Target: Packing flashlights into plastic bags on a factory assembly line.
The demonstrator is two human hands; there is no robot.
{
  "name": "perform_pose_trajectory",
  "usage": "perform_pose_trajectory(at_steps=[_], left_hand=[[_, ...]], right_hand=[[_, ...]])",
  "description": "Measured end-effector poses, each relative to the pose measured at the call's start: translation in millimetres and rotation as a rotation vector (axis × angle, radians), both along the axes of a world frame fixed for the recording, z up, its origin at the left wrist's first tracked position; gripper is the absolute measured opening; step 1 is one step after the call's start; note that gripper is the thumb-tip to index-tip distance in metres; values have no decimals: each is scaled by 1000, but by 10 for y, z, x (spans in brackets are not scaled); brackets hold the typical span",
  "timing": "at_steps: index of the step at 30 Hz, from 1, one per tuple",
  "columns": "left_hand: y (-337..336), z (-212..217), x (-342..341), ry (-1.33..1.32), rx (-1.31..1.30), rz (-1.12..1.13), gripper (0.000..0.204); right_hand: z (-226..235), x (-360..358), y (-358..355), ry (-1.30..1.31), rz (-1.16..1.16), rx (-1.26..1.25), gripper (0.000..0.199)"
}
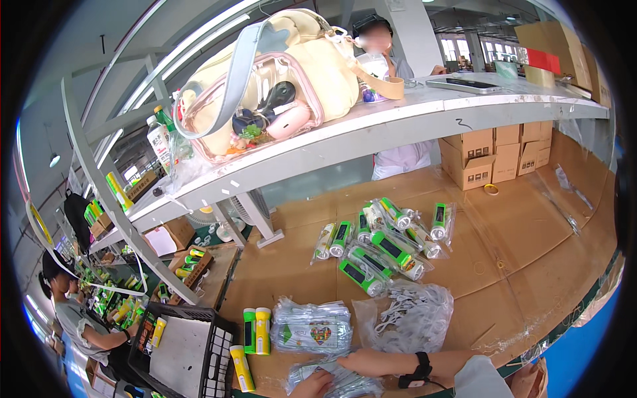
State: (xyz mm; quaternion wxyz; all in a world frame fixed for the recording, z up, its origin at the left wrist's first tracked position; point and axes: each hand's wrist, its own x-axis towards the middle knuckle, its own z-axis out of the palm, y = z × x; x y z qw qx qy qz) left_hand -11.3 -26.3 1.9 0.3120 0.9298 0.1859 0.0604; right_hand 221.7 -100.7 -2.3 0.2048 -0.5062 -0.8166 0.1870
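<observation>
At the lower edge, my left hand (313, 385) is curled over a pile of clear plastic bags (348, 383). My right hand (353, 362) reaches across from the right, its fingers closed at the top of the same pile; a black band (418, 373) circles that wrist. Just beyond lies a neat stack of printed clear bags (312, 328). To its left stand a green flashlight (249, 331) and a yellow one (263, 331), with another yellow flashlight (242, 369) nearer me. A bag of white cords (415, 318) lies beyond my right forearm.
Several bagged green-and-white flashlights (388, 249) are heaped mid-table. A black crate (179, 351) stands at left. Above runs a grey shelf (398, 123) bearing a cream bag (292, 73). Cardboard boxes (494, 156) stand at back right. One person (86, 331) works at left, another (391, 50) beyond the shelf.
</observation>
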Motion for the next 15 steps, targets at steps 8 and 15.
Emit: perform_pose_trajectory(at_steps=[8,15], left_hand=[[18,-207,40,-48,152,73,11],[-17,-47,120,-86,448,125,22]], right_hand=[[187,-92,-1,-104,-33,-99,22],[-40,-57,58,33,-75,-47,21]])
